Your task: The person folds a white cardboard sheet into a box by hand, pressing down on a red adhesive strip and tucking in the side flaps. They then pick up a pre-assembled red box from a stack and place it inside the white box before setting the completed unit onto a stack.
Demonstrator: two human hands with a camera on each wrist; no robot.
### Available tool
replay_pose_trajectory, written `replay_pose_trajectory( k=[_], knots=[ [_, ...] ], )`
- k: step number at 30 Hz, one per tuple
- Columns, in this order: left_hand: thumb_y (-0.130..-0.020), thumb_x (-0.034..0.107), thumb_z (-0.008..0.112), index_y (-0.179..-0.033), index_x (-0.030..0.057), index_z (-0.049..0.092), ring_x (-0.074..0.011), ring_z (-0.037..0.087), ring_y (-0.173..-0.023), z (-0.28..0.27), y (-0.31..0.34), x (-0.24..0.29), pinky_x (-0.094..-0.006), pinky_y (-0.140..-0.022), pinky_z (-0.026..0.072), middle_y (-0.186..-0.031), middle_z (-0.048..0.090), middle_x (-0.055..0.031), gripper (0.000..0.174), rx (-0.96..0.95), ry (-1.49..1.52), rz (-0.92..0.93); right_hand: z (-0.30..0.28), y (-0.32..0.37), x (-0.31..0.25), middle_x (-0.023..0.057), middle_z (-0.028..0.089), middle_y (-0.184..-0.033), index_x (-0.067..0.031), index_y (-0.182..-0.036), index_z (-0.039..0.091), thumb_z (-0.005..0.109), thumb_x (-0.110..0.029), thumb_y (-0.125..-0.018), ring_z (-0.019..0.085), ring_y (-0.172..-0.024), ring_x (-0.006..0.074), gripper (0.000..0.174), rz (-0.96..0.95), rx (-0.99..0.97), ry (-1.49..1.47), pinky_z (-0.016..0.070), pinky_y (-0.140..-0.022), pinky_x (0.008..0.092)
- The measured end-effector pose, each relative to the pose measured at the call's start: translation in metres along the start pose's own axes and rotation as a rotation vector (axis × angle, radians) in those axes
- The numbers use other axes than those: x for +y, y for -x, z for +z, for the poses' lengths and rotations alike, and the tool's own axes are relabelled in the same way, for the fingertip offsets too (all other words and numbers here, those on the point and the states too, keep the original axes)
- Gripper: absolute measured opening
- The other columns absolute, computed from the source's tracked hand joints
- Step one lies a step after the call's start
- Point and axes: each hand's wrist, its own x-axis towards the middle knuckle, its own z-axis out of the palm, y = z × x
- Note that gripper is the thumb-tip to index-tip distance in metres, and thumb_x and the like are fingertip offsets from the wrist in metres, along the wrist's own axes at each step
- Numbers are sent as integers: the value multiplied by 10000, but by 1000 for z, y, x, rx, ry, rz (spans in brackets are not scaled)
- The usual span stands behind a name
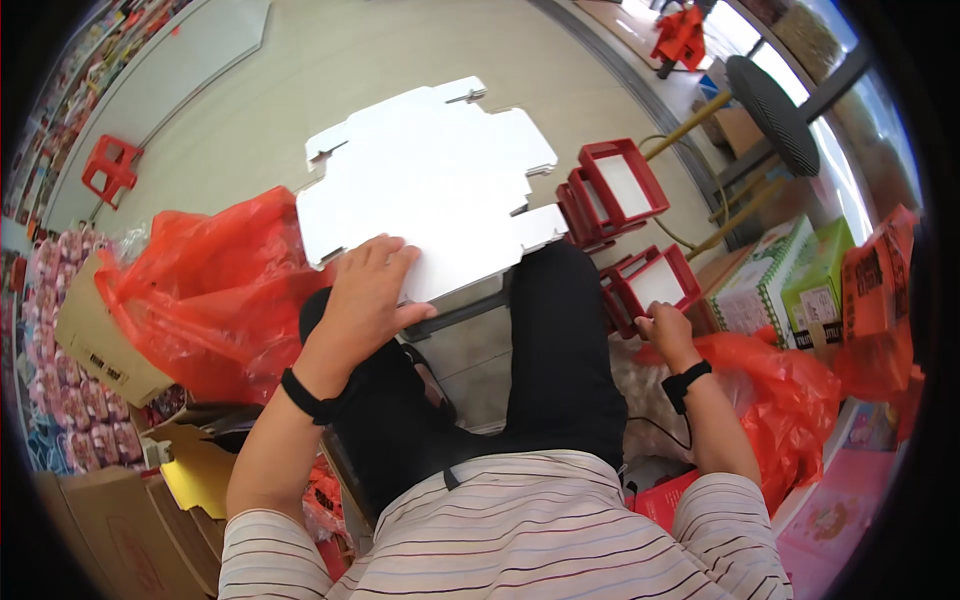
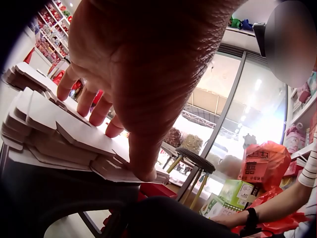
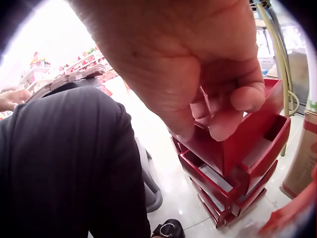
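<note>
The left hand [image 1: 365, 295] lies flat, fingers straight, on the stack of white card blanks [image 1: 430, 170]; this stack sits before the knees. The right hand [image 1: 665, 330] pinches the rim of a red box [image 1: 655, 283] beside the right leg.

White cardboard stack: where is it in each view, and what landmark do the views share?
Head: the white cardboard stack lies centre frame, under the left hand.
Left wrist: the stack fills the left side, beneath the fingers.
Right wrist: the stack is small at upper left, beyond the black trouser leg; the right hand pinches a red box in front.
Shared landmark: the left hand, resting on the stack in every view.
</note>
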Motion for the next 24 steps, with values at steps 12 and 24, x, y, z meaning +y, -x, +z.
replay_pose_trajectory(
  k=[12,24],
  knots=[
    [-813,314,887,-1341,25,622,-409,586,-1321,3,-4,-1,-506,-1065,496,-1371,618,-198,657,23,-52,52,-142,-52,-172,152,684,-1150,-27,-1212,675,817,-131,-859,665,-1090,361,395,-687,313,-372,545,-940,445],
    [-813,281,884,-1332,46,635,-434,581,-1348,-3,6,-14,-517,-1067,496,-1374,618,-204,622,19,-51,48,-114,-86,-226,140,598,-1083,-30,-1225,664,912,-166,-732,592,-1028,351,567,-847,256,-212,498,-921,458]
  ],
)
